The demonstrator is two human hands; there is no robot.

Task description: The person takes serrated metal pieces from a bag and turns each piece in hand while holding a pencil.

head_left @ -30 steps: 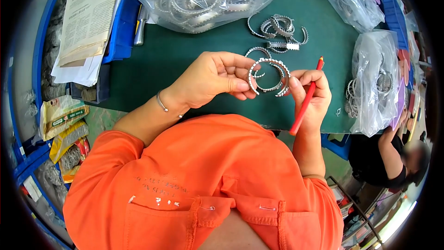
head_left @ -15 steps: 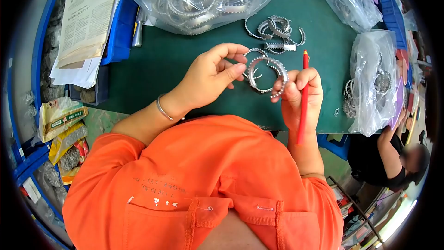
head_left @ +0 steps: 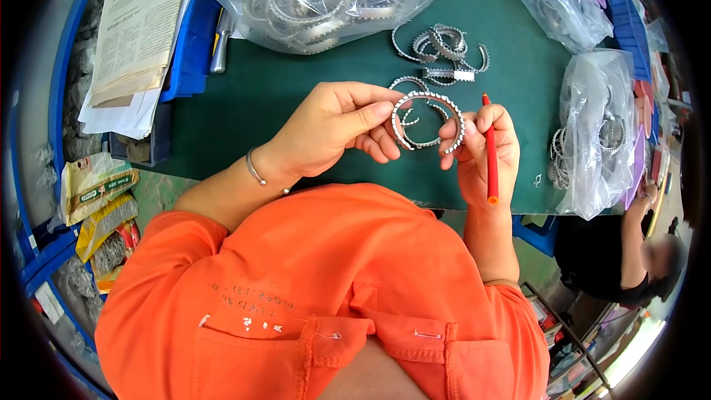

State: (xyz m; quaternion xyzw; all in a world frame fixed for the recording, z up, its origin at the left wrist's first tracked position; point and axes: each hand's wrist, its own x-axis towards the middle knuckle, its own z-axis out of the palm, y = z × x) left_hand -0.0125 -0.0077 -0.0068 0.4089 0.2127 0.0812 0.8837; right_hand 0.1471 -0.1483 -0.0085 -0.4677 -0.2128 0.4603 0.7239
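Note:
An open, toothed metal ring [head_left: 427, 95] is held up between my hands above the green table. My left hand [head_left: 333, 126] pinches its left side between thumb and fingers. The fingers of my right hand [head_left: 485, 144] close on the ring's right side, and a red pen [head_left: 492, 159] rests in the same hand, pointing away from me. Just behind the held ring, other metal rings [head_left: 409, 81] lie on the table, partly hidden by it. A small pile of similar rings [head_left: 447, 44] lies farther back.
A large clear bag of rings [head_left: 311, 7] covers the back of the green table [head_left: 237, 118]. Bags [head_left: 592, 126] stand at the right. Newspapers [head_left: 137, 37] lie over a blue bin [head_left: 189, 52] at the left. Another person [head_left: 615, 252] is at the lower right.
My left hand, apart from the ring half a second ago, now grips it again. The ring has turned in my fingers. The pen's near end has swung slightly, and the other person's arm has shifted.

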